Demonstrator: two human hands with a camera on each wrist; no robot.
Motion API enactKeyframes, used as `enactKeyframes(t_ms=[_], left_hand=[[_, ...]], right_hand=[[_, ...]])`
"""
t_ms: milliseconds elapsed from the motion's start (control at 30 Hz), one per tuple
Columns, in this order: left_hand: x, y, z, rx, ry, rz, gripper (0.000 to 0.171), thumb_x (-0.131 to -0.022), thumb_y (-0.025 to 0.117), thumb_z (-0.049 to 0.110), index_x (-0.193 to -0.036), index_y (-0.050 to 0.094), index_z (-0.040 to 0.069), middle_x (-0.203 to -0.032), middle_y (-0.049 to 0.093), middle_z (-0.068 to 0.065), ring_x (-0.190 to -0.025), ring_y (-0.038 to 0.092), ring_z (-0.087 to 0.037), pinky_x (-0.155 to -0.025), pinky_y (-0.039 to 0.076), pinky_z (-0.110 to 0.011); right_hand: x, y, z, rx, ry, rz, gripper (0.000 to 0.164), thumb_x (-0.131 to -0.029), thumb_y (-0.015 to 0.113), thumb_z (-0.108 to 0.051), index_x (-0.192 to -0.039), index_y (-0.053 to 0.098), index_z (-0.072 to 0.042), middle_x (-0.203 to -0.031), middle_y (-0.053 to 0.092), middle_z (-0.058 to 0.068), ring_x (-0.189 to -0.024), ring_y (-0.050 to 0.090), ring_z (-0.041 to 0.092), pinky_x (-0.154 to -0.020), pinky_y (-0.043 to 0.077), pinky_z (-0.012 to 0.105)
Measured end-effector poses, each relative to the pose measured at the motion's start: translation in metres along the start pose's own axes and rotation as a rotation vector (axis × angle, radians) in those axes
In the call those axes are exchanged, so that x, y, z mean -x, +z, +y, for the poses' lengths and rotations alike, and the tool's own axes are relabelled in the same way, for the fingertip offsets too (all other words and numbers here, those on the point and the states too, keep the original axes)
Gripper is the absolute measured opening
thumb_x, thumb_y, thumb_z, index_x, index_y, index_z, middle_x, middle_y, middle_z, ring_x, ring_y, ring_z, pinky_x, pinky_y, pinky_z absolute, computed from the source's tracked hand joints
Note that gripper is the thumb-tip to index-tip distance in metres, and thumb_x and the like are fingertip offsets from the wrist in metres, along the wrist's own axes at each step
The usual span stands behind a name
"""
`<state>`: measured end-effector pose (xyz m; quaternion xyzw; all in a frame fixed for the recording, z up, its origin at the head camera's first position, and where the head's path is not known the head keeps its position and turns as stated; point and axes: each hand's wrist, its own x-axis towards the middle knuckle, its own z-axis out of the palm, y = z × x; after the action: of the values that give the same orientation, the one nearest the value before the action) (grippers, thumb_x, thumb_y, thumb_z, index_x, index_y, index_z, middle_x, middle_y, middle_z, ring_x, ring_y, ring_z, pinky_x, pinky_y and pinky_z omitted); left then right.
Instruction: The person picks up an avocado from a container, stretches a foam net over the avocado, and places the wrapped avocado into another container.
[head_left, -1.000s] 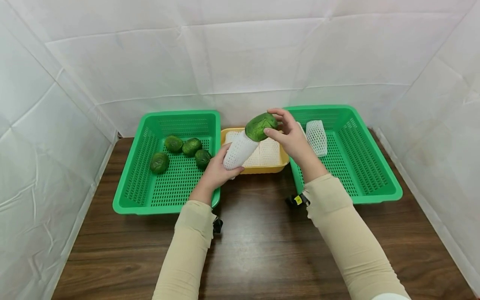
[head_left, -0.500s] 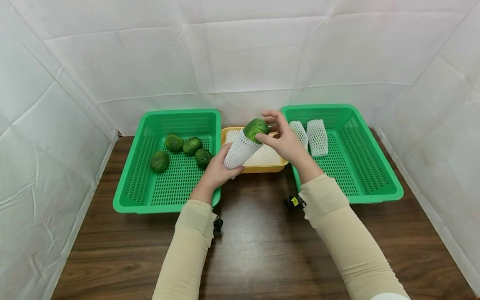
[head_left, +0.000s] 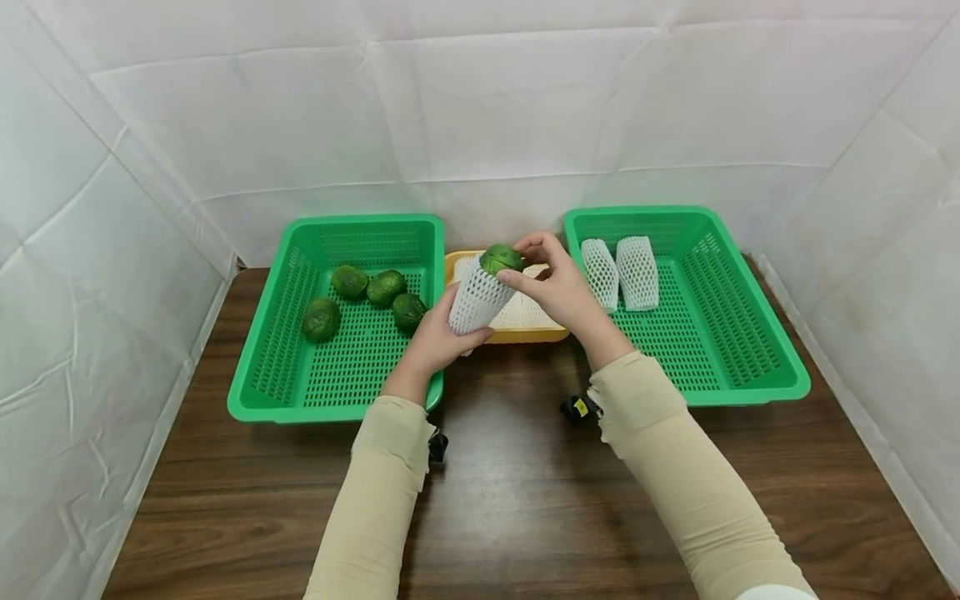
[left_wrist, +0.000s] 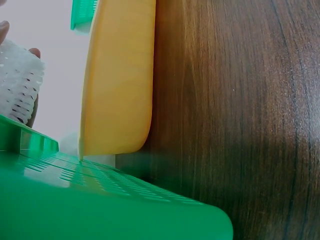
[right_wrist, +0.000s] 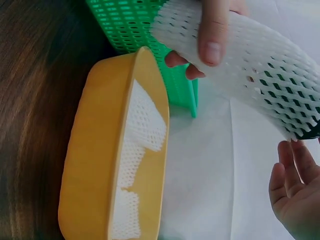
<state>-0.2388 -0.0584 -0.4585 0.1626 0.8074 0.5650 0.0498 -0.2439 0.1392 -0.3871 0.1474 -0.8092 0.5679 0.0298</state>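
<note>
My left hand (head_left: 441,337) grips a white foam net sleeve (head_left: 478,298) around its lower part, thumb in front. A green avocado (head_left: 499,259) sits inside, its rounded top showing above the sleeve's mouth. The sleeve is tilted up to the right, over the yellow tray. My right hand (head_left: 561,292) pinches the exposed end of the avocado between thumb and fingers. In the right wrist view, dark green skin shows through the stretched mesh, and the right fingertips (right_wrist: 295,147) are right at the sleeve's edge.
Several loose avocados (head_left: 321,320) lie in the left green basket (head_left: 251,367). Two sleeved items (head_left: 637,273) stand in the right green basket (head_left: 783,367). Between the baskets, a yellow tray (right_wrist: 95,150) holds white foam nets (right_wrist: 130,165). Dark wood table (head_left: 510,500) in front; white sheeting behind.
The avocado has slid deeper into the foam sleeve, with less of it showing. My right hand has moved down and left with it; the left hand stays nearly still.
</note>
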Motion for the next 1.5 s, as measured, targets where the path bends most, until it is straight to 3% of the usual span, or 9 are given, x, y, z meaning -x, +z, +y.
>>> enactKeyframes(t_ms=[233,500,733,1000,1233,1500], left_hand=[[-0.001,0.0,-0.001,0.012,-0.001,0.015,0.075,-0.076,0.077,0.024,-0.139,0.036,0.02,-0.123,0.052,-0.008,-0.105,0.052,-0.024,-0.089,0.043,-0.044],[-0.001,0.001,-0.001,0.042,-0.017,0.022,0.077,-0.076,0.078,0.026,-0.139,0.034,0.021,-0.123,0.051,-0.007,-0.105,0.051,-0.023,-0.09,0.042,-0.044],[-0.001,0.001,0.0,0.041,-0.042,0.025,0.081,-0.075,0.078,0.03,-0.141,0.032,0.024,-0.124,0.051,-0.007,-0.106,0.051,-0.024,-0.088,0.043,-0.044],[0.0,-0.001,0.001,0.051,-0.053,0.031,0.085,-0.075,0.078,0.031,-0.143,0.027,0.022,-0.126,0.049,-0.008,-0.107,0.05,-0.025,-0.089,0.043,-0.045],[0.0,0.0,-0.001,0.057,-0.037,0.015,0.079,-0.073,0.08,0.029,-0.138,0.035,0.023,-0.123,0.05,-0.008,-0.103,0.053,-0.025,-0.084,0.047,-0.043],[0.0,0.0,-0.001,0.062,-0.029,0.01,0.08,-0.071,0.081,0.03,-0.137,0.036,0.025,-0.124,0.049,-0.008,-0.104,0.051,-0.025,-0.084,0.046,-0.043]], right_hand=[[0.0,0.006,-0.001,0.023,0.003,0.049,0.036,-0.087,0.067,-0.022,-0.113,0.051,-0.003,-0.114,0.051,0.011,-0.099,0.048,0.025,-0.079,0.036,0.036],[0.013,0.01,-0.034,0.077,-0.002,0.072,0.029,-0.087,0.064,-0.012,-0.109,0.055,0.005,-0.103,0.057,0.019,-0.092,0.05,0.031,-0.073,0.037,0.031],[0.001,0.011,0.002,0.137,-0.085,0.087,0.023,-0.087,0.066,-0.025,-0.099,0.067,-0.006,-0.104,0.057,0.007,-0.098,0.048,0.024,-0.075,0.039,0.036],[0.002,0.011,0.003,0.171,-0.052,0.05,0.025,-0.09,0.061,-0.028,-0.1,0.069,-0.006,-0.112,0.053,0.008,-0.107,0.043,0.022,-0.078,0.037,0.038],[0.003,0.013,0.0,0.207,-0.006,-0.018,0.03,-0.092,0.057,-0.033,-0.103,0.069,-0.007,-0.113,0.051,0.006,-0.111,0.04,0.023,-0.089,0.038,0.045],[0.003,0.015,0.001,0.257,0.021,-0.055,0.036,-0.093,0.053,-0.036,-0.103,0.069,-0.005,-0.115,0.053,0.007,-0.114,0.037,0.025,-0.092,0.035,0.043]])
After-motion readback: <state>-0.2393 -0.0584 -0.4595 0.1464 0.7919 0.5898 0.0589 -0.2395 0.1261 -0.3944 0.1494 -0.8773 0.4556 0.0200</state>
